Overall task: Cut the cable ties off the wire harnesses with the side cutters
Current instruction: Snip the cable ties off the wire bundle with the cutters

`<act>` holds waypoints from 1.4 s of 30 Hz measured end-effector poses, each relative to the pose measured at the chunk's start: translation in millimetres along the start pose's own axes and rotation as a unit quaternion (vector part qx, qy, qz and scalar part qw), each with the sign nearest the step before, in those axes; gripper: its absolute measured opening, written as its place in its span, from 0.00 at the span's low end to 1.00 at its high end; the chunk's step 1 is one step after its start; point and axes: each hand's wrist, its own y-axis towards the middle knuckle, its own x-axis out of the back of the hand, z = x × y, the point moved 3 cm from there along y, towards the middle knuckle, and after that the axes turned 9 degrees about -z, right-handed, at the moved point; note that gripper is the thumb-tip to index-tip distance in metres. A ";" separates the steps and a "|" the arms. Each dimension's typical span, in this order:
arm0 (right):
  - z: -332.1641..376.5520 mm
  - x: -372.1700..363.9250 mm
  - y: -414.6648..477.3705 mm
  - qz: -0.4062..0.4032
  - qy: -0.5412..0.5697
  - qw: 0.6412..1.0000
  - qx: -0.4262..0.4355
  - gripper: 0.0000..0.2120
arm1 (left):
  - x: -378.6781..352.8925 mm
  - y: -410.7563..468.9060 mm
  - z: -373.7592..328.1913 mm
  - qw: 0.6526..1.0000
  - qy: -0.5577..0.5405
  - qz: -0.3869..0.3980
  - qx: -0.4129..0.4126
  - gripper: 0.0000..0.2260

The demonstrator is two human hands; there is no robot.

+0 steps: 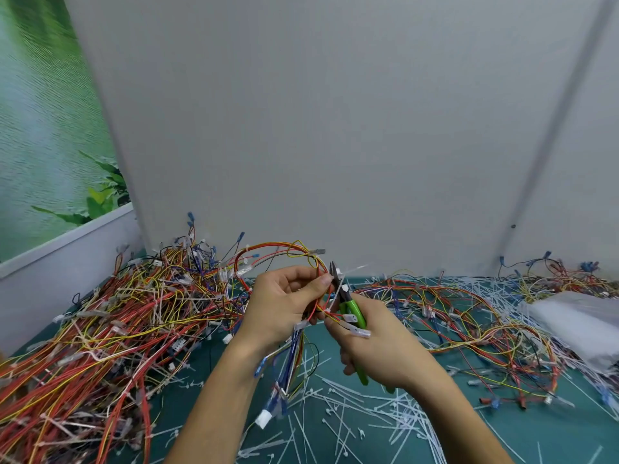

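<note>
My left hand (284, 304) pinched the harness (294, 349), limp and light I judged, beside its tie (337, 291); my right hand (385, 349) gripped the cutters (350, 308).

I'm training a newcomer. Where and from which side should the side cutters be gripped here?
Grip the side cutters by the green handles, coming from below on the near side as the right hand does: the blades point up and away at the cable tie, handles trailing toward the body.
</note>
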 end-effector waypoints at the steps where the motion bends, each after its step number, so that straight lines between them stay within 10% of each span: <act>1: -0.7 1.9 -0.6 -0.006 -0.015 1.000 0.001 0.09 | -1.0 -0.6 -0.5 1.000 -0.005 0.002 0.001 0.13; 42: 2.6 -1.3 0.1 -0.027 -0.037 0.999 0.012 0.10 | -0.4 -3.6 -2.6 0.999 -0.012 0.016 0.035 0.08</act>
